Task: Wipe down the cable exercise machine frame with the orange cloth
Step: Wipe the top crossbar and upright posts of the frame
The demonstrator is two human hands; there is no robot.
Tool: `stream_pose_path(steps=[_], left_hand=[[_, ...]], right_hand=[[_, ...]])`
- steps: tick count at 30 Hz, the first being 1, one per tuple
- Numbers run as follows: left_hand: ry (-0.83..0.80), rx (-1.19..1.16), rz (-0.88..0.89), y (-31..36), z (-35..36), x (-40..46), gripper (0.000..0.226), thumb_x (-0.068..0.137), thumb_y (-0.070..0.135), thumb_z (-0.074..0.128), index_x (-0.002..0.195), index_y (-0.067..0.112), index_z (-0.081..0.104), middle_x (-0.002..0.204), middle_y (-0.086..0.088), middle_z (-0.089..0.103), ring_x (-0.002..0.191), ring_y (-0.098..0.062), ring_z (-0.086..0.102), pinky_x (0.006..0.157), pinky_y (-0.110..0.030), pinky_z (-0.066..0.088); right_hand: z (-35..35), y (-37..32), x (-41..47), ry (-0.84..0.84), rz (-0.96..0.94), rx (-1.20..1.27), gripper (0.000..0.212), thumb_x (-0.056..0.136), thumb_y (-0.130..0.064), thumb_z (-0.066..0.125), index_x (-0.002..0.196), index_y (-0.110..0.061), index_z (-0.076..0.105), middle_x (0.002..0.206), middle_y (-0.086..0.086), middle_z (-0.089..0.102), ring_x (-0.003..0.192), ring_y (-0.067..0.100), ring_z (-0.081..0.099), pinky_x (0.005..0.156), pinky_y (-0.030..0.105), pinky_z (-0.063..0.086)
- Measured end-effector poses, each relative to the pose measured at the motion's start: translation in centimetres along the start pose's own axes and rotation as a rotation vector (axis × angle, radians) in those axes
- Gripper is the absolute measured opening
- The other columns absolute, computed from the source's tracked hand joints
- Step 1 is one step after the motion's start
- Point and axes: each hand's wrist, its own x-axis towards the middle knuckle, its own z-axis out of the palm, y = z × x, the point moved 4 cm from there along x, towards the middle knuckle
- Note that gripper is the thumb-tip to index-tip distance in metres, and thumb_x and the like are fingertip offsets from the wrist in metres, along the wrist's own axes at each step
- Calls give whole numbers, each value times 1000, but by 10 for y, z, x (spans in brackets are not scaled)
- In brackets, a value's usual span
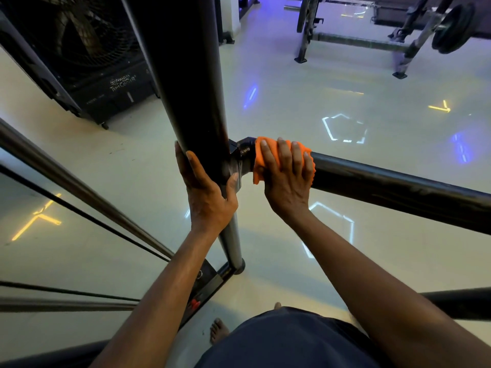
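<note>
The orange cloth [281, 160] lies draped over the black cross tube [398, 181] of the cable machine frame, at the tube's left end, touching the joint bracket [243, 155] where the tube meets the upright post [191, 83]. The right hand [288, 176] is laid over the cloth with fingers spread and bent round the top of the tube, pressing the cloth against the metal — grasping cloth and tube together. The left hand [206, 187] clasps the upright post just left of the joint, thumb on the right face and fingers round the left, apparently as a brace; it holds no cloth. Judged step: wiping is in progress at the joint end of the cross tube. The tube runs on to the right edge of the view, and nothing shows whether that length or the post has been wiped. The next move likely calls for sliding the cloth rightward along the tube with steady pressure, wrapped far enough round to reach the underside. Further out: thin cables and a guide rod [79, 187] near left, an air cooler [87, 59] far left, a weight rack with a plate [451, 27] far right, all on a pale glossy floor [292, 102].
</note>
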Motion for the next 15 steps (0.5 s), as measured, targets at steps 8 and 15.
stream_pose_path(steps=[8, 15], left_hand=[[27, -5, 10, -1, 3, 0, 124, 100, 34, 75, 161, 39, -32, 174, -29, -4, 162, -48, 14, 120, -62, 42], [40, 13, 23, 0, 5, -3, 125, 100, 31, 76, 161, 40, -33, 173, -32, -3, 162, -49, 11, 123, -63, 37]], right_hand=[[11, -34, 16, -118, -68, 1, 63, 110, -33, 42, 171, -35, 28, 173, 8, 37, 159, 43, 33, 128, 65, 19], [-15, 15, -13, -82, 62, -66, 79, 99, -24, 57, 171, -37, 29, 173, 6, 36, 162, 42, 28, 130, 66, 13]])
